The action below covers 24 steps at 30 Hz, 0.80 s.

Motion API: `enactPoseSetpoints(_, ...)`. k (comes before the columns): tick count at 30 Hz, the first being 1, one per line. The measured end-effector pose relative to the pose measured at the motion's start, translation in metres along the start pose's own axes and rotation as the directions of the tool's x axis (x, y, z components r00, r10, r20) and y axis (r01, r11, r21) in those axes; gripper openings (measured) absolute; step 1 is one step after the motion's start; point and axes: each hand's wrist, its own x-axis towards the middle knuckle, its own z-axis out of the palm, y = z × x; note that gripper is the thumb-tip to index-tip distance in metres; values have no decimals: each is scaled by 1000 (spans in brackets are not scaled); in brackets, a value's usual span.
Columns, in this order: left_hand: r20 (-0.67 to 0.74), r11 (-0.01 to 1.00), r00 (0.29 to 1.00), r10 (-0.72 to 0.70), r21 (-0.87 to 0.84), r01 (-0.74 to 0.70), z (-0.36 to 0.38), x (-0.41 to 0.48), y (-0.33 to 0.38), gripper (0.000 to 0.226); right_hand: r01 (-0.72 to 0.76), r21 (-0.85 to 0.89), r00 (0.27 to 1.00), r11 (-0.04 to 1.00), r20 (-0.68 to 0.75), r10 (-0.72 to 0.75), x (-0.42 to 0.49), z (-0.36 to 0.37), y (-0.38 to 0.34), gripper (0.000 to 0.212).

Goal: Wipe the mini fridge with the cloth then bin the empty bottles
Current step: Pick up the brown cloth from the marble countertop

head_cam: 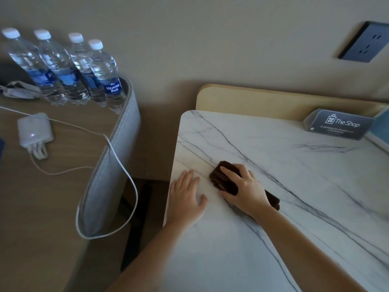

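pressing right hand (246,188), fingers together, on cloth (222,178) running far-left to near-right; left hand (187,197) flat, fingers together.

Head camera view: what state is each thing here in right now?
cloth: folded, pressed on the marble top under the right hand.
left hand: flat on the marble, fingers straight.
water bottles: four, upright, capped.
charger: lying on the desk, cable attached.
wall socket: nothing plugged in.
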Motion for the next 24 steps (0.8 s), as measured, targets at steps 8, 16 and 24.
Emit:
enactPoseSetpoints(8,29,992,998,49,-121,-45,-7,-34,4,66,-133,65,991,989,-13,134,-21,-4,-10,58)
enactPoseSetpoints(16,58,977,989,135,-174,-123,-12,-79,9,61,-305,157,951,939,-4,309,-75,-5,-29,59)
enactPoseSetpoints(24,56,958,967,249,-163,-237,-22,-129,10,50,-466,202,871,861,-64,486,-155,3,-64,57)
